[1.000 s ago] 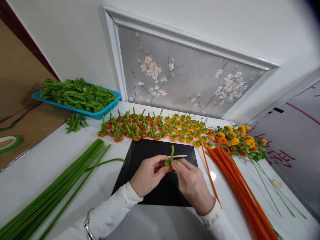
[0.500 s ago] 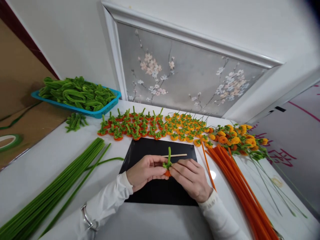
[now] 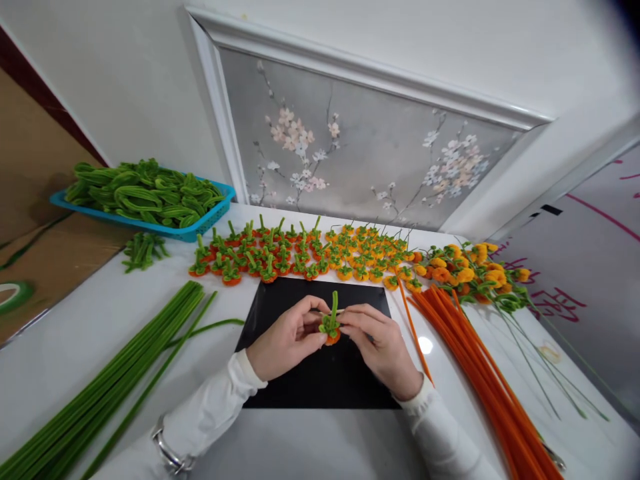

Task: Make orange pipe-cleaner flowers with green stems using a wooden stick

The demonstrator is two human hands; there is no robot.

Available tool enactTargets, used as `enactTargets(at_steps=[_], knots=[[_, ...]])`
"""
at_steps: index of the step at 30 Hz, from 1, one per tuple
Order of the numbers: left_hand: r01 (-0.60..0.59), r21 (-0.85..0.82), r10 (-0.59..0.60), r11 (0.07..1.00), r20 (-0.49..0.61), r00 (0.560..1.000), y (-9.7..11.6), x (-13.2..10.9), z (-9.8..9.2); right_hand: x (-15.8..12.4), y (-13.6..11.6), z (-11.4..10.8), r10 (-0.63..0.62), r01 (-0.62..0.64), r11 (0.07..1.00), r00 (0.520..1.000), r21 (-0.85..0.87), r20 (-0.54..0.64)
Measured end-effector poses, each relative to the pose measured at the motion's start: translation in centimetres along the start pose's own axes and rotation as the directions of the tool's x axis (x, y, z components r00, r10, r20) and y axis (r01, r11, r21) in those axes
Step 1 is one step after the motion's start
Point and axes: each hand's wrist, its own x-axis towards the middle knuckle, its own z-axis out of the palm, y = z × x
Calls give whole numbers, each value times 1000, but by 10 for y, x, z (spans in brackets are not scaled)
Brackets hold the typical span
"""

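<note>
A small orange pipe-cleaner flower with curled green leaves and an upright green stem is held above the black mat. My left hand pinches it from the left, with the thumb at its lower edge. From the right, my right hand has its fingertips closed on the green leaves. A thin wooden stick, mostly hidden by the hands, lies behind them. Rows of similar orange flowers with green stems stand just beyond the mat. Next to those are yellow flowers with thin stems.
Long green pipe cleaners lie at left, orange ones at right. A blue basket holds green loops; short green pieces lie before it. Finished-looking flowers are heaped at the right, against the wall side. Green tape sits far left.
The flower has tipped, showing more of its leaves and orange base. My right fingers have lifted and shifted at its right edge. The wooden stick is now mostly covered. The view has shifted slightly.
</note>
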Motion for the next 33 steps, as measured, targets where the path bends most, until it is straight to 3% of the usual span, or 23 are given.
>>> enactTargets(at_steps=[4, 11, 17, 25, 30, 33], knots=[[-15, 5, 15, 1000, -25, 1000, -1, 1, 3, -1, -1, 0, -90, 89, 994, 996, -59, -5], [-122, 63, 129, 990, -111, 985, -10, 0, 10, -3, -2, 3, -147, 134, 979, 986, -153, -83], [-217, 179, 244, 960, -144, 959, -13, 0, 10, -5, -1, 4, -186, 170, 966, 980, -193, -70], [-139, 145, 156, 980, -113, 981, -9, -3, 9, -5, -4, 7, -105, 96, 992, 989, -87, -108], [-194, 132, 204, 972, -64, 977, -5, -4, 6, -2, -8, -4, 91, -98, 995, 983, -36, -157], [-224, 194, 237, 955, -46, 970, -4, -3, 5, -2, -10, -8, 76, -79, 997, 990, -14, -121]])
